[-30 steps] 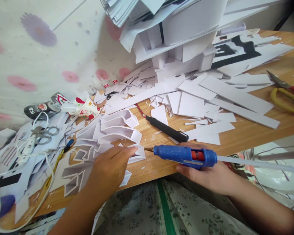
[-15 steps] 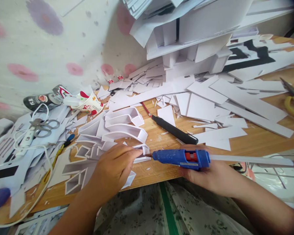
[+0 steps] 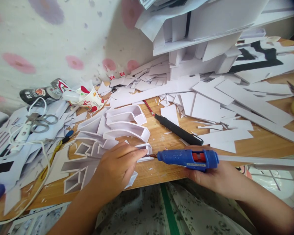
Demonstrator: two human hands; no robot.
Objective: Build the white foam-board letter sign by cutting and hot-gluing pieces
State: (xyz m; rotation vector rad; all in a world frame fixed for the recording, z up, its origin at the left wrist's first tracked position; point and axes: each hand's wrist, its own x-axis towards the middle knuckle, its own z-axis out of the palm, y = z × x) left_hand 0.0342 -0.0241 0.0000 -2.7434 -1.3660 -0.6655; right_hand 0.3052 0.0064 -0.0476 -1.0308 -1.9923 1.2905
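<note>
White piece (image 3: 150, 150) seemingly pinched by left hand (image 3: 119, 163); burn risked by close glue gun (image 3: 181, 159), three o'clock, clasped by right hand (image 3: 212, 178).

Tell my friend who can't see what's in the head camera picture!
A person's right hand holds a blue glue gun, pointing it at a white piece the left hand touches. White cut pieces and a black tool lie on the wooden table.

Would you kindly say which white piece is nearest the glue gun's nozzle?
The small walled piece at the fingertips of the left hand; the nozzle of the glue gun is right at its edge, while other pieces lie farther off.
</note>
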